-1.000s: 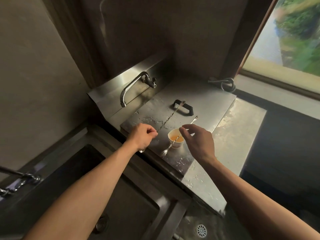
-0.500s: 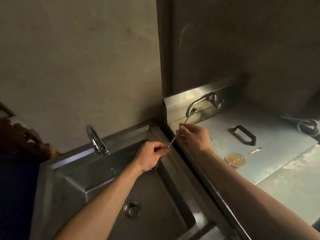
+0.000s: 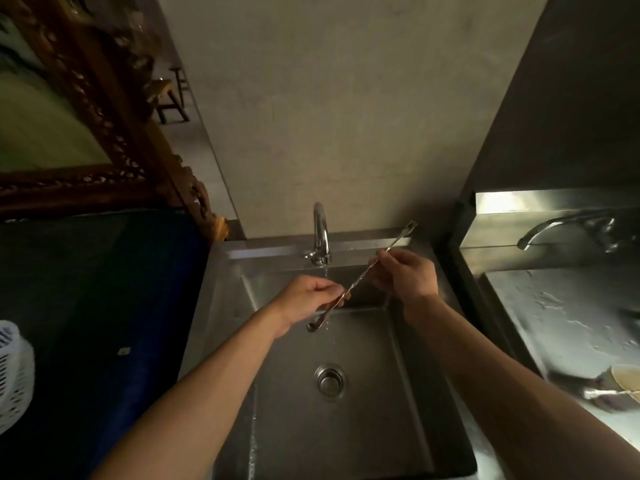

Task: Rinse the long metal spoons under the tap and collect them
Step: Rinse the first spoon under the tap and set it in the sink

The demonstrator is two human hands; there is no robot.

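A long twisted metal spoon slants across the steel sink, bowl end low at the left, forked end high at the right. My left hand pinches it near the bowl, and my right hand grips its upper shaft. A thin stream of water falls from the tap and passes close to the spoon by my left fingers. A second long spoon rests across a small cup on the wet steel counter at the far right.
A drain sits in the sink floor. A second tap hangs over the right counter. A white perforated basket stands on the dark surface at the left. A carved wooden frame leans behind it.
The view has swung left from the right counter to the sink. Both hands carried one spoon over the basin, under the running tap. The other spoon stays on the cup.
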